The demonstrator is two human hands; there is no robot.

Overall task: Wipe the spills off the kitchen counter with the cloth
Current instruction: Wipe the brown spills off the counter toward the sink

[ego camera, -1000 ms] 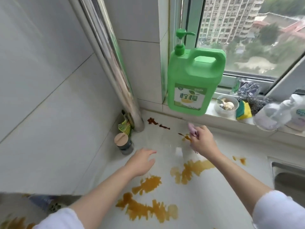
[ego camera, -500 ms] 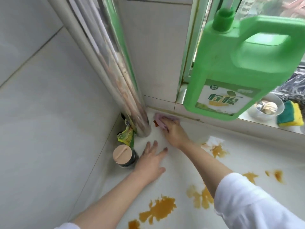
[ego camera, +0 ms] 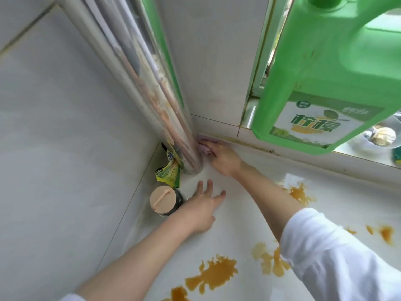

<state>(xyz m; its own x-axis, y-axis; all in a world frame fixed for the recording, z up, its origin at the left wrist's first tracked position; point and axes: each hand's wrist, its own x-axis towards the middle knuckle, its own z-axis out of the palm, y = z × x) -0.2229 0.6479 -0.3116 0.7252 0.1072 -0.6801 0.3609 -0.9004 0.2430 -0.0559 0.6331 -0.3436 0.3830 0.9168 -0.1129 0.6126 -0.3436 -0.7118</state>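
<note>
Fingers [ego camera: 213,148] pin cloth [ego camera: 205,146] bunched against pipe [ego camera: 152,94].

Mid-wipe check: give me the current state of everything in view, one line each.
cloth: bunched, pressed into the corner by the pipe
right hand: gripping the cloth
left hand: flat on the counter, fingers spread
orange spills: unwiped
jar: upright, lid on
detergent jug: upright on the sill
green packet: crumpled against the pipe

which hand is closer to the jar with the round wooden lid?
Left. The left hand lies flat on the counter right beside the jar; the right hand is farther back, pressing the cloth by the pipe.
</note>
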